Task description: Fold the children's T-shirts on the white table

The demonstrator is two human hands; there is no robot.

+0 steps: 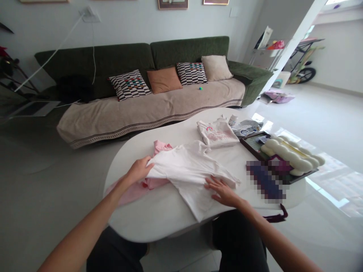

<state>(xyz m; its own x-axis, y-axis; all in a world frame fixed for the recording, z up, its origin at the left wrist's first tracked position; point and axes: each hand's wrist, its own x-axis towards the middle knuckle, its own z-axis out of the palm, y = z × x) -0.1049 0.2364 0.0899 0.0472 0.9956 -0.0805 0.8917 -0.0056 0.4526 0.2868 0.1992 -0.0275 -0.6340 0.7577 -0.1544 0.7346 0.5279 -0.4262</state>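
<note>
A white T-shirt [184, 166] lies spread over the middle of the white table, its lower end reaching the near edge. My left hand [140, 168] pinches the shirt's left part, fingers closed on the cloth. On the right side of the shirt my right hand [222, 192] rests flat, fingers spread and palm down. A pink garment [130, 190] lies partly under the white shirt and shows at its left and behind it; the rest is hidden. Beyond the shirt sits a folded white garment [218, 133] with a pink print.
The table [147, 221] has a rounded edge. On its right stand a dark-rimmed tray [251, 149], a cream cloud-shaped tissue box [292, 153] and a blurred-out dark blue thing [265, 181]. A grey-white cloth [248, 127] lies behind. A green sofa [187, 49] with cushions stands beyond.
</note>
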